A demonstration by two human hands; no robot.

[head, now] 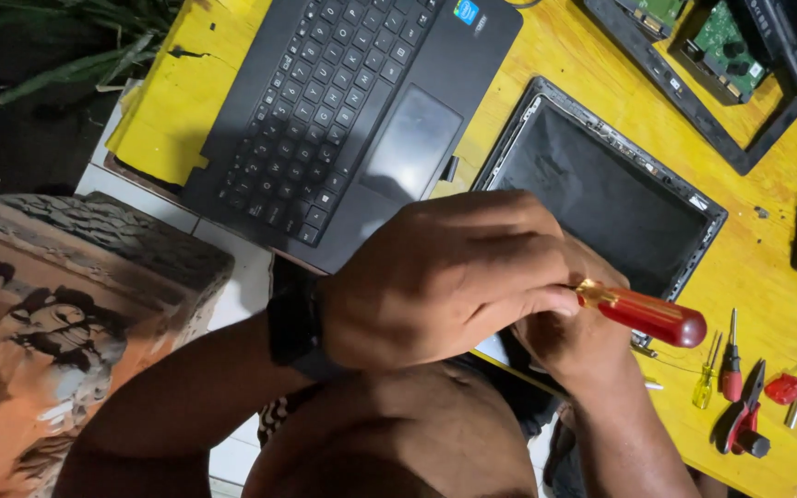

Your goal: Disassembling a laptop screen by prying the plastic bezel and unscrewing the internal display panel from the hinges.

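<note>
While the left hand [445, 277] closes around the red screwdriver [643, 314], its handle sticks out to the right, over the yellow table [767, 267]. The right hand [578, 337] lies underneath, its grip unclear; the screwdriver's tip is hidden.

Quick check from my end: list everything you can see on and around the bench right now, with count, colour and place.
laptop keyboard deck: one, black, top centre on the table
yellow table: one, under everything
screen back cover: one, dark grey, open, right of the deck
frame with circuit boards: one, black with green boards, top right
red-handled screwdriver: one, gripped in both hands
small hand tools: several, red and yellow handles, lower right
patterned block: one, orange-brown, left
wrist strap: one, black, left wrist
left hand: closed on the screwdriver
right hand: beneath it, mostly hidden
</note>
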